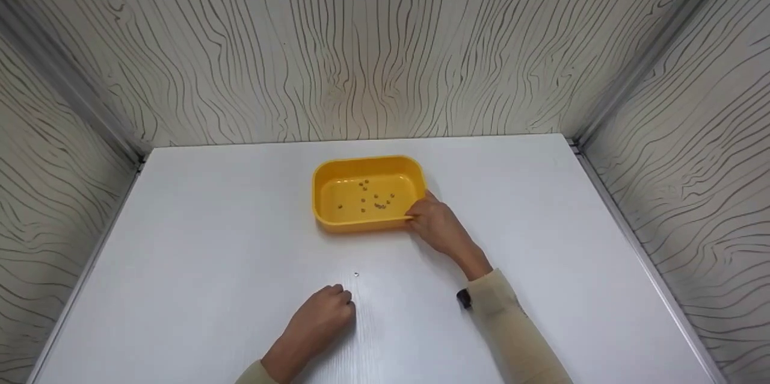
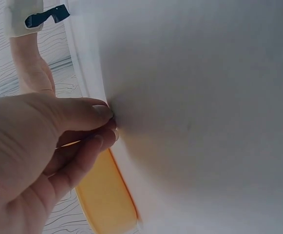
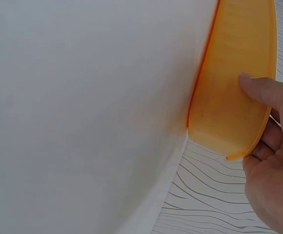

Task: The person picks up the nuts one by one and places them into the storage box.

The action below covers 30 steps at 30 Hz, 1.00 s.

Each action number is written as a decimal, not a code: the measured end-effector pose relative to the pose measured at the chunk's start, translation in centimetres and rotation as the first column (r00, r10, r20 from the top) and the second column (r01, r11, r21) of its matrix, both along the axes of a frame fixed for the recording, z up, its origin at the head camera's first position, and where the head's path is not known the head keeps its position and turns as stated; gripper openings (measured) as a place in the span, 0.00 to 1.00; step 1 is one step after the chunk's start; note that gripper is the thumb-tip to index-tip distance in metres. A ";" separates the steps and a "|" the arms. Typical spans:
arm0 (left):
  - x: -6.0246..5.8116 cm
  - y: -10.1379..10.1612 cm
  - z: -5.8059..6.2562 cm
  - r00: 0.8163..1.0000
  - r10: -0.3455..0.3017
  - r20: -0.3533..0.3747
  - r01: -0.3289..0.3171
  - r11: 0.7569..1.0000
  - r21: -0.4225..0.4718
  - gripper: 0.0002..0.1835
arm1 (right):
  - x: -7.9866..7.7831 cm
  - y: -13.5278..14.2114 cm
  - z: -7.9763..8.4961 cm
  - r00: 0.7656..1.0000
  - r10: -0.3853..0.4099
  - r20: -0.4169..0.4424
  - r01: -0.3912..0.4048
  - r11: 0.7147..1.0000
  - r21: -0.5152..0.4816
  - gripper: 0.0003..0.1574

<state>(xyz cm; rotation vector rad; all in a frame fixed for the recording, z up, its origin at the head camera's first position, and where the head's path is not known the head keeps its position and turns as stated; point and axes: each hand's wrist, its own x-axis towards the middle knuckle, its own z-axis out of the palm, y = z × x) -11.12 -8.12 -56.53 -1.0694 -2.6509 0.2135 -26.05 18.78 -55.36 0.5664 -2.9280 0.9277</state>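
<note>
A yellow rectangular tub stands on the white table, with several small grey bead-like pieces scattered over its floor. My right hand grips the tub's near right corner. In the right wrist view the thumb presses the outer wall while the fingers curl over the rim. My left hand is low over the table, nearer me than the tub. Its thumb and forefinger meet in a pinch, with a tiny dark piece just visible at the tips. One small shiny piece lies on the table just beyond that hand.
The white tabletop ends at a back wall with a wood-grain pattern. Similar panels with grey metal frame strips close in both sides. A black band is on the right wrist.
</note>
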 end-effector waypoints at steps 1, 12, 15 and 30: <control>0.0 0.0 0.0 1.000 0.001 0.004 -0.001 1.000 -0.004 0.06 | 0.0 0.0 0.0 1.000 -0.005 0.009 0.005 1.000 -0.005 0.09; 0.1 -0.6 0.1 0.998 -0.055 -0.027 0.056 0.998 0.024 0.08 | -0.1 0.2 -0.2 0.995 -0.013 0.104 0.021 0.997 -0.077 0.11; 0.0 -0.8 0.1 0.997 -0.069 -0.033 0.071 0.997 0.043 0.08 | -0.1 0.2 -0.1 0.995 -0.010 0.102 0.018 0.997 -0.077 0.11; -0.8 -0.6 1.3 0.990 -0.055 0.131 0.035 0.988 0.148 0.12 | -0.2 0.1 0.2 0.997 -0.019 0.080 0.022 0.999 -0.036 0.10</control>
